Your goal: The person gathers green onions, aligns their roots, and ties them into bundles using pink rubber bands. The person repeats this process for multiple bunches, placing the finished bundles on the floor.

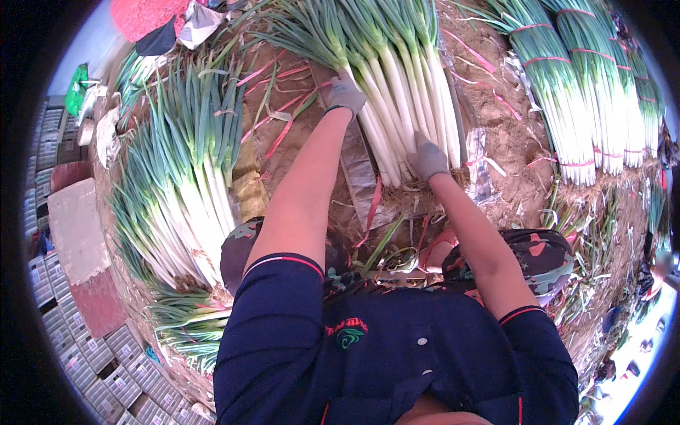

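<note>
A loose pile of large green onions (396,101) lies in front of me, its green leaves pointing away and its white stalks and roots towards me. My left hand (345,96), in a grey glove, is curled against the pile's left-edge stalks, below the leaves. Lower down, my right hand (429,159), gloved alike, rests among the white stalks near the root ends; its fingers are partly hidden, so its grip is unclear. Under the pile are a dark support strip (461,111) and silvery sheeting (357,180).
Another loose heap of green onions (180,196) lies left of my knee. Several bundles tied with pink bands (571,90) stand at the right. Pink ribbons (287,125) litter the soil (499,101). Stacked blocks (122,382) line the far left beside a board (79,234).
</note>
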`<state>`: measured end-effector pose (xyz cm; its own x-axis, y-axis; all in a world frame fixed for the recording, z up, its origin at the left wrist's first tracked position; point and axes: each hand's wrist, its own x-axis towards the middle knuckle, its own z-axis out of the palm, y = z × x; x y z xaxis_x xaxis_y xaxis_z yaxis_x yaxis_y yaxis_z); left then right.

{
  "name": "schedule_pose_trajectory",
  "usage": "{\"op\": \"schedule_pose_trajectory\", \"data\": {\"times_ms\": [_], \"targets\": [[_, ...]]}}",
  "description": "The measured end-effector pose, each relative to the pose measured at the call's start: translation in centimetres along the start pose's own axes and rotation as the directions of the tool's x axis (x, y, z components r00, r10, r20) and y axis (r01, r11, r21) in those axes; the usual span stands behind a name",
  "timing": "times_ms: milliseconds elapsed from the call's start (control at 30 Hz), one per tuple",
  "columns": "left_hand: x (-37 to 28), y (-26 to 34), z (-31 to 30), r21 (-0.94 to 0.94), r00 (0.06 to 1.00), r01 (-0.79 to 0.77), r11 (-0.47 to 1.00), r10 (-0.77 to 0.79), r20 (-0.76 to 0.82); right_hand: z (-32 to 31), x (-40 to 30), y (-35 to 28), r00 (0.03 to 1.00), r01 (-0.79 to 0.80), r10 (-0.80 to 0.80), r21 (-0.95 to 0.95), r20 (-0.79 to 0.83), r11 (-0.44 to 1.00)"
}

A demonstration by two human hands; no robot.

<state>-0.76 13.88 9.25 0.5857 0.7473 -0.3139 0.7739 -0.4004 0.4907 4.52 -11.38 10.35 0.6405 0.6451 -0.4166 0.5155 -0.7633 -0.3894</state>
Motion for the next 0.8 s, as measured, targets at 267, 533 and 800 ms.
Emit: {"op": "schedule_pose_trajectory", "data": {"times_ms": [267, 533, 800], "targets": [[0.0, 0.2, 0.1, 0.028, 1.000, 0.006, 1.000, -0.006, 0.006, 0.4, -0.8, -1.2, 0.971, 0.228, -0.237, 0.464, -0.040, 0.856], [-0.5, -0.3, 1.6, 0.070, 0.996, -0.080, 0.994, 0.082, -0.027, 4.8, -0.8, -0.9, 0.983, 0.182, -0.178, 0.108, -0.048, 0.977], [-1.0, -0.7, 1.1, 0.137, 0.984, -0.177, 0.974, 0.178, 0.005, -2.5, 1.4, 1.3, 0.974, -0.050, 0.065, 0.074, -0.217, 0.996]]}}
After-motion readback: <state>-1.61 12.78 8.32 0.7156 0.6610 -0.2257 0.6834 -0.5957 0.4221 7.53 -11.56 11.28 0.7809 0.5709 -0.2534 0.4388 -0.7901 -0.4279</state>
